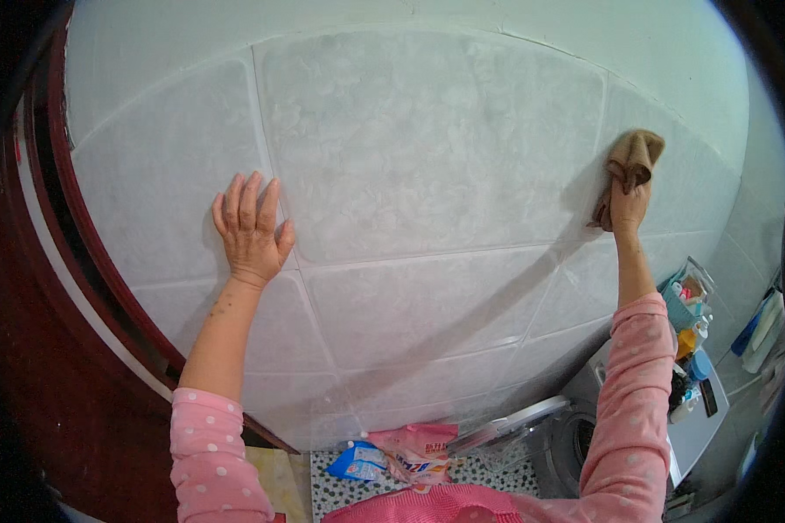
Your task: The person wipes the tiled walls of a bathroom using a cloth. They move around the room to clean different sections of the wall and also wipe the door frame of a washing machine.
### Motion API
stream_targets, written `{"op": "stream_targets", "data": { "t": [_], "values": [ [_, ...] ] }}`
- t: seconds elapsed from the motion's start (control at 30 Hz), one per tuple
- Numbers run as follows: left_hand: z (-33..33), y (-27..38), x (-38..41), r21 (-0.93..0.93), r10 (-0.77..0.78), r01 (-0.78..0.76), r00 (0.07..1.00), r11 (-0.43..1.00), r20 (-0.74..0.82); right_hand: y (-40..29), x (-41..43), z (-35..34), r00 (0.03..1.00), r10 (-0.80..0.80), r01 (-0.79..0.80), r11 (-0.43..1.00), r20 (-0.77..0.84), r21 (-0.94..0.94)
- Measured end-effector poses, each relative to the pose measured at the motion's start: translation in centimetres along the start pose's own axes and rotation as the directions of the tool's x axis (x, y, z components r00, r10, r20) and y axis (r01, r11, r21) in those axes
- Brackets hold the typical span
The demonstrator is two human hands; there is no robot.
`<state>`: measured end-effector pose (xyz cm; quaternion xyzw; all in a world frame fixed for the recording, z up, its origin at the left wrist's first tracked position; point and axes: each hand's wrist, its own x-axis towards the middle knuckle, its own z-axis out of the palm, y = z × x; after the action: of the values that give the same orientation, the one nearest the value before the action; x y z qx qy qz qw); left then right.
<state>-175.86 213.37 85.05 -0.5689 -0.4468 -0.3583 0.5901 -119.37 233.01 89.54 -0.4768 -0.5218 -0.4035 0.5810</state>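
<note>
My left hand [251,229] rests flat on the grey-white wall tiles [432,144], fingers spread, close to a vertical joint between tiles. Farther right, my right hand [630,206] has a bunched brown cloth [636,153] in its grip, held up at the tiled wall. Part of the cloth folds over the fingers and hides them, and another part hangs down beside the wrist. Both of my arms are raised, in pink sleeves with white dots.
A dark red door frame [98,229] stands at the left. Below are a blue packet [358,461] and a pink bag [418,451] on the pebble-patterned floor. A front-loading washing machine [566,438] has its door open. Bottles and a blue basket [683,307] sit on top.
</note>
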Motion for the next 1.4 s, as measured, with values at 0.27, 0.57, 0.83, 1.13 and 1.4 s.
{"op": "stream_targets", "data": {
  "t": [0.27,0.57,0.83,1.13,1.4],
  "values": [
    [-1.2,-1.2,-0.7,0.05,0.008,-0.01,1.0,0.999,0.03,-22.0,-5.5,-2.0,1.0,-0.029,0.029,0.877,-0.007,0.48],
    [0.7,-0.7,-0.4,0.022,-0.004,0.004,1.0,1.0,0.003,-37.0,-14.3,-7.1,0.82,-0.572,0.418,0.567,-0.026,0.709],
    [-0.4,-0.7,-3.0,0.011,0.02,-0.021,0.995,1.0,0.1,-16.6,-15.6,-3.8,0.914,-0.379,0.306,0.878,0.145,0.367],
    [0.2,0.0,-3.8,0.011,0.004,-0.004,0.998,1.0,0.056,-15.3,-19.8,-2.0,0.843,0.523,-0.538,0.816,0.129,0.212],
    [1.2,1.2,-4.5,0.096,-0.087,0.081,0.994,0.992,0.06,-31.8,-29.5,-7.3,0.933,-0.236,0.033,0.808,0.271,0.589]
  ]
}}
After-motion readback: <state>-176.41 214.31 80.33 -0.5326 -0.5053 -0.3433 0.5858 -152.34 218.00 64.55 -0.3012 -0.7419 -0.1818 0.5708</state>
